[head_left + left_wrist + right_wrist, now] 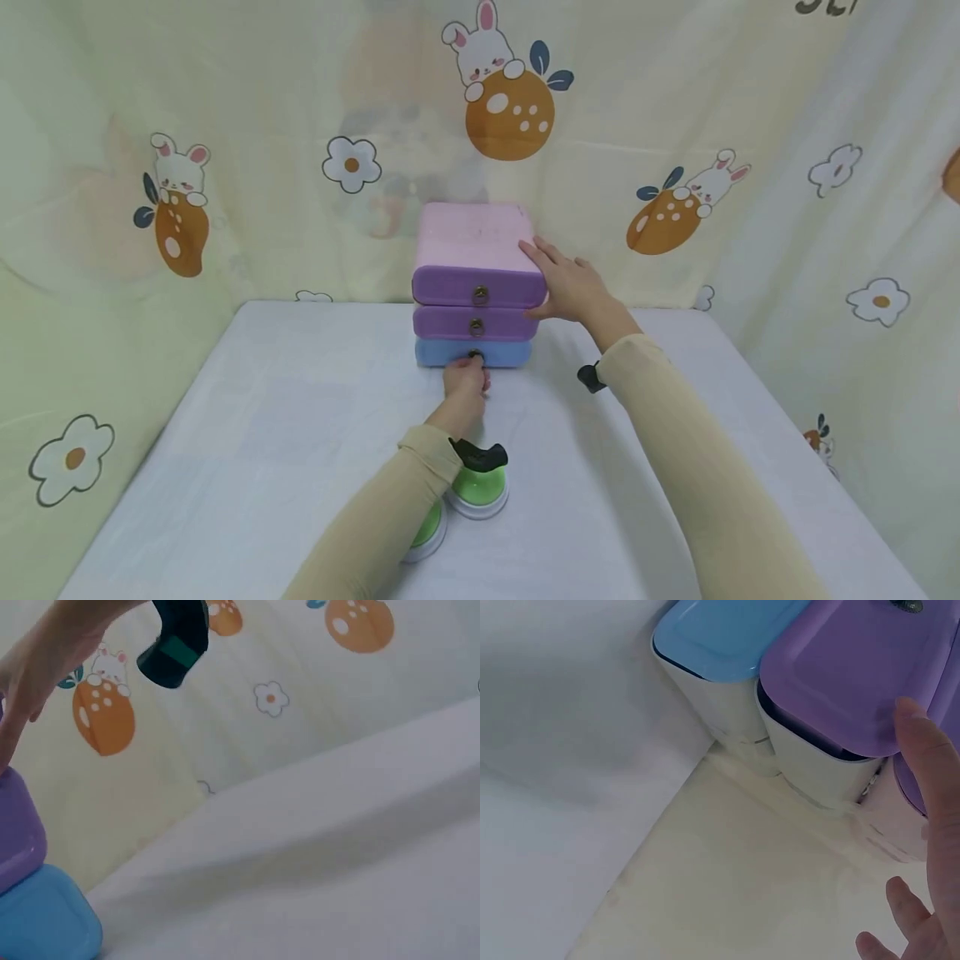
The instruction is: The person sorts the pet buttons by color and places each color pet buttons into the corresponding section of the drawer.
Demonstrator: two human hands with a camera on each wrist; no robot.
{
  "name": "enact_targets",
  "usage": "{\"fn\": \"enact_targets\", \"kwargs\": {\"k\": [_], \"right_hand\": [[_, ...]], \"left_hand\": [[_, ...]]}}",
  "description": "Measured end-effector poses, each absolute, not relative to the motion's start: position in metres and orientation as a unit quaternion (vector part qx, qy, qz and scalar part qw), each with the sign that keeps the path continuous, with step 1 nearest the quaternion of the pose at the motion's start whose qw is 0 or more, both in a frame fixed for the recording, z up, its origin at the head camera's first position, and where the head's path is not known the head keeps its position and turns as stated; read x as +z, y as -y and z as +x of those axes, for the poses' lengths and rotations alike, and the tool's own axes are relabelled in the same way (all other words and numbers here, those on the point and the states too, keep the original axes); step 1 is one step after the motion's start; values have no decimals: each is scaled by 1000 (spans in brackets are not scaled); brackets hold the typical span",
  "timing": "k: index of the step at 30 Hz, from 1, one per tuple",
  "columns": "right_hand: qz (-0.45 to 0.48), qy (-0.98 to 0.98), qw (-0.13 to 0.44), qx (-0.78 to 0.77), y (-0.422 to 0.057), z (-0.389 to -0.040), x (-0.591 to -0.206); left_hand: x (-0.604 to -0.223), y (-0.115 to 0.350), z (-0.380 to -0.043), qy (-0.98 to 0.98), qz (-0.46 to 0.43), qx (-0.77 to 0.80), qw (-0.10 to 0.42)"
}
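A stack of three drawers stands against the curtain: a purple top drawer [442, 287] under a pink cover, a purple middle drawer [442, 323] and a blue bottom drawer [433, 352]. My left hand [465, 383] pinches the small dark pull of the blue drawer; its fingertips partly hide that pull. Spread over the stack's right side, my right hand [568, 283] rests its fingers on the top edge, the thumb against the purple fronts. The right wrist view shows this thumb [926, 746] on a purple drawer front [840, 675], which stands slightly out from its casing.
Two green push buttons with white bases lie on the white table [300, 417]; the front one [426, 529] is partly behind my left sleeve, the other [480, 487] below the wrist strap. A curtain [270, 208] printed with rabbits and flowers hangs behind.
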State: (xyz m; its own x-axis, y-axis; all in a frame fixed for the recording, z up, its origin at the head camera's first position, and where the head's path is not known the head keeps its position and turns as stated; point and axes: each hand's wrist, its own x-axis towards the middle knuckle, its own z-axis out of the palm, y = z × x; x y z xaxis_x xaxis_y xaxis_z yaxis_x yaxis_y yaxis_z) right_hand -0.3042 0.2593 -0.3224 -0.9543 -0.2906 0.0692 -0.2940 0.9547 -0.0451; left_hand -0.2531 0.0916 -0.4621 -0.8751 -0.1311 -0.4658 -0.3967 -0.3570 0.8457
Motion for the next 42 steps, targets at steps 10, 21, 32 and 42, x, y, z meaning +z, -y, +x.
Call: {"fn": "enact_targets", "kwargs": {"k": [10, 21, 32, 42], "right_hand": [[140, 990, 25, 25, -257, -305, -324], [137, 990, 31, 22, -255, -306, -323], [137, 990, 40, 8, -248, -303, -328], [128, 991, 38, 13, -250, -305, -324]], "left_hand": [[-467, -88, -255, -607, -243, 754, 71], [-470, -82, -257, -601, -239, 758, 81], [-471, -70, -249, -631, -240, 733, 86], [-469, -72, -236, -687, -224, 682, 114]]}}
